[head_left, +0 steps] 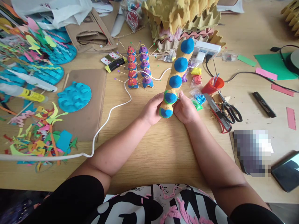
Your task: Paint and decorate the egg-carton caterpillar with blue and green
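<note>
Between my two hands I hold a strip of egg carton (pixel 173 88), its tan bumps topped with blue clay. Green clay rings the two bumps nearest me. My left hand (pixel 154 109) grips the near end from the left, thumb along its side. On the other side, my right hand (pixel 185 108) closes on the same end, with its thumb up. The strip tilts up and away from me above the table. Behind it to the left stand a red-topped row of carton bumps (pixel 132 67) and a purple-topped row (pixel 145 65), both stuck with pins.
A white cable (pixel 112 109) crosses the table on the left. Scissors (pixel 230 109) and a box cutter (pixel 217 112) lie right, near a red cup (pixel 213 85). Left are a cardboard sheet (pixel 80 124) and paper scraps (pixel 39 140). Egg trays (pixel 182 18) stand behind; a phone (pixel 287 171) lies front right.
</note>
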`<action>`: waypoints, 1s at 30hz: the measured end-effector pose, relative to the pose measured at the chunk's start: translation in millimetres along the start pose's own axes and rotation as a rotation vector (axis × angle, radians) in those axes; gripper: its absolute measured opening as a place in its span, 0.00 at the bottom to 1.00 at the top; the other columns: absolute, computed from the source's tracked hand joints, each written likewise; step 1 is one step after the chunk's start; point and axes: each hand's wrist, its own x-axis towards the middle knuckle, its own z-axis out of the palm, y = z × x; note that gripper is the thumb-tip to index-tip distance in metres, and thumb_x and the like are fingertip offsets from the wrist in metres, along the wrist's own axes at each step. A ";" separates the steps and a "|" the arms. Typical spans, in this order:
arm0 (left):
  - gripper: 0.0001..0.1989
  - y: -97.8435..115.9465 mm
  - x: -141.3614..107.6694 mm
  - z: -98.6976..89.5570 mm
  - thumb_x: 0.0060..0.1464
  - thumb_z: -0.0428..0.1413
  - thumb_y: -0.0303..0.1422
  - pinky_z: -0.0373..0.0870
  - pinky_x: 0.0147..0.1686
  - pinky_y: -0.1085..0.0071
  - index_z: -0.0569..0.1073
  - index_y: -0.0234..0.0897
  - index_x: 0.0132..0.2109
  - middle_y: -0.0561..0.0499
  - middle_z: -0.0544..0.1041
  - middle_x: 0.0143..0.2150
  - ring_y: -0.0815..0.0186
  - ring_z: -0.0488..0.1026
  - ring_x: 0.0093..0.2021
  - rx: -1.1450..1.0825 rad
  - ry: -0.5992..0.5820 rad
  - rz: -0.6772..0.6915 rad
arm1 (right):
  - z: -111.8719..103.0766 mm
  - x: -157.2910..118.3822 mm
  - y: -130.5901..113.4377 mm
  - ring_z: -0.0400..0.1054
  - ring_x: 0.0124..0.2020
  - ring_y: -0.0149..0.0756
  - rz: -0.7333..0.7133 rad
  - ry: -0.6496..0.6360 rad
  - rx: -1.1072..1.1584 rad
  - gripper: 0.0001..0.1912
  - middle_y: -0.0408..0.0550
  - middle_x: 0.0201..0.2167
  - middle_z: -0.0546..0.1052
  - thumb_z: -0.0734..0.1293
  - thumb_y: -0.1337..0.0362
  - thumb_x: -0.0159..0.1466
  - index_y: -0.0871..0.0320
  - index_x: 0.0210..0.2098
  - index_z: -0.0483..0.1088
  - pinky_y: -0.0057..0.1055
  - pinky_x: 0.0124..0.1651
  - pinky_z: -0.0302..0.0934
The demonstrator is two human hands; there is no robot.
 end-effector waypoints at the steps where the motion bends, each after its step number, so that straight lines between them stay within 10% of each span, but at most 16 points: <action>1: 0.14 1.5 0.1 1.1 0.75 0.58 0.40 0.77 0.41 0.71 0.84 0.40 0.43 0.52 0.87 0.39 0.67 0.83 0.41 -0.026 0.008 0.003 | -0.1 0.7 -0.2 0.75 0.30 0.34 -0.042 0.048 -0.002 0.24 0.39 0.27 0.80 0.78 0.36 0.63 0.50 0.38 0.77 0.33 0.36 0.75; 6: 0.27 8.3 1.1 5.0 0.82 0.44 0.41 0.70 0.32 0.72 0.83 0.42 0.40 0.53 0.82 0.32 0.70 0.75 0.32 -0.110 0.076 -0.074 | -1.7 -0.9 -12.7 0.62 0.21 0.30 -0.220 0.164 -0.030 0.17 0.32 0.18 0.66 0.78 0.46 0.66 0.48 0.39 0.71 0.28 0.26 0.59; 12: 0.21 7.0 4.1 -1.2 0.79 0.50 0.43 0.76 0.36 0.67 0.83 0.43 0.41 0.52 0.86 0.37 0.65 0.79 0.34 -0.091 0.115 -0.074 | 4.5 -8.0 -21.0 0.60 0.20 0.31 -0.145 -0.102 -0.071 0.20 0.35 0.15 0.66 0.79 0.46 0.62 0.50 0.32 0.70 0.31 0.28 0.59; 19: 0.19 5.1 6.4 -4.2 0.76 0.55 0.48 0.80 0.42 0.66 0.84 0.42 0.44 0.50 0.88 0.44 0.63 0.83 0.40 -0.112 0.107 -0.122 | 9.7 -8.3 -13.2 0.52 0.19 0.28 -0.139 -0.103 -0.143 0.18 0.31 0.16 0.63 0.81 0.50 0.60 0.50 0.35 0.72 0.29 0.25 0.51; 30: 0.25 11.1 4.0 3.7 0.81 0.45 0.41 0.75 0.40 0.69 0.83 0.41 0.41 0.52 0.86 0.38 0.66 0.83 0.40 -0.141 0.124 -0.090 | -1.3 -5.6 -6.4 0.63 0.32 0.30 -0.273 0.003 -0.198 0.19 0.39 0.32 0.74 0.85 0.51 0.60 0.52 0.31 0.75 0.31 0.39 0.61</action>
